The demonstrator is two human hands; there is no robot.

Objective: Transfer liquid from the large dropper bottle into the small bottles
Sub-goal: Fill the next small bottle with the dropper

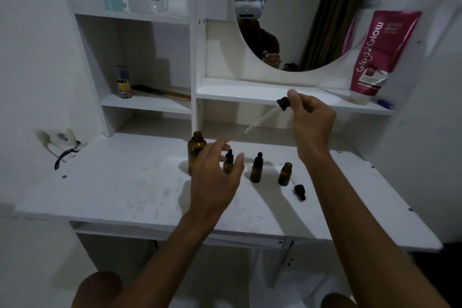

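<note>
The right hand point(310, 117) pinches the black-capped glass dropper point(265, 117), tip slanting toward seven o'clock, above the open small amber bottle point(285, 174); the left hand point(215, 170) hovers open-fingered.

A white laminate surface point(120, 182) fills the dim room's middle, backed by white open shelves point(140, 17) at far left, a round mirror point(312, 12) at far right, and plain white walls point(30, 45).

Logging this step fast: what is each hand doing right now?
Left hand: open, holding nothing, hovering by the large bottle.
Right hand: closed on the dropper, lifted above the table.
</note>
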